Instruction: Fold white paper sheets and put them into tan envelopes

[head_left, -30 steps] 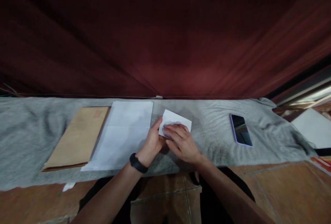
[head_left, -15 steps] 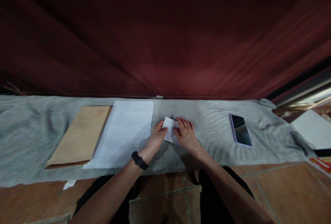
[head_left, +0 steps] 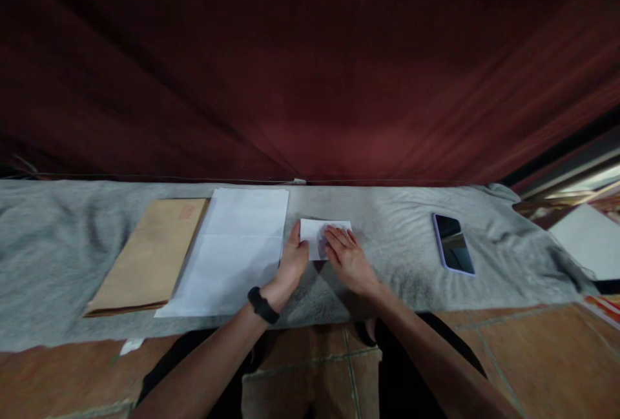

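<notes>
A small piece of folded white paper lies level over the grey cloth in front of me. My left hand grips its left edge, thumb on top and the other fingers partly hidden behind and under it. My right hand rests on the paper's right half with its fingers stretched out flat. Just left of my left hand are larger white sheets with a crease across them.
A brown paper envelope lies left of the white sheets, partly against them. Toward the right is a phone in a purple case. The grey cloth covers a long surface before a dark red curtain. Tiled floor shows below.
The small paper has turned from a slant to nearly straight and shows more of its width. My right hand has shifted slightly, its fingers now lying flat across the paper.
</notes>
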{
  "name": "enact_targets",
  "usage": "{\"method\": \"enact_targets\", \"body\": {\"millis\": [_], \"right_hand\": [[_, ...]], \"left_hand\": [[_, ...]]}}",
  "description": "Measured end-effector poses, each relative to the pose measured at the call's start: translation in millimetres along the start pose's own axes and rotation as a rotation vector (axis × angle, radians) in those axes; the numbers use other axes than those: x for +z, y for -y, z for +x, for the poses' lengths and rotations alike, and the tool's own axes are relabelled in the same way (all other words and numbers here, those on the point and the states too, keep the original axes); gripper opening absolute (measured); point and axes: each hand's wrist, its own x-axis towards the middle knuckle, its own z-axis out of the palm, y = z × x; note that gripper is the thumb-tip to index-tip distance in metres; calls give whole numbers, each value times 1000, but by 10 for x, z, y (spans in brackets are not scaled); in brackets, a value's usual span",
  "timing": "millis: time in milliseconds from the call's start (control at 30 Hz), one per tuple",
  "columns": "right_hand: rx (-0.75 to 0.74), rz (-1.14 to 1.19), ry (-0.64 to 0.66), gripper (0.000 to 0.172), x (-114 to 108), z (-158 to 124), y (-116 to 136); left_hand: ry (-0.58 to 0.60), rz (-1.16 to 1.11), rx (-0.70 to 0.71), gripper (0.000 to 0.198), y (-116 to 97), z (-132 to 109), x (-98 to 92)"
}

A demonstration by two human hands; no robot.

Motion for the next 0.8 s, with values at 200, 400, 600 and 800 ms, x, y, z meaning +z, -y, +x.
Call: {"method": "enact_targets", "body": {"millis": [200,400,600,800], "right_hand": [[-46,12,15,47,136,-70,32],[-20,-31,20,48,178,-84,16],[-25,-84,23,54,262,-122,-14],[-81,-190,17,60,315,-169,-89]], "left_hand": [[-1,353,11,72,102,84,-72],[-41,574,188,73,2,23,-106],[131,790,395,53,-94,-159,15],[254,1052,485,67,-6,-362,150]]}}
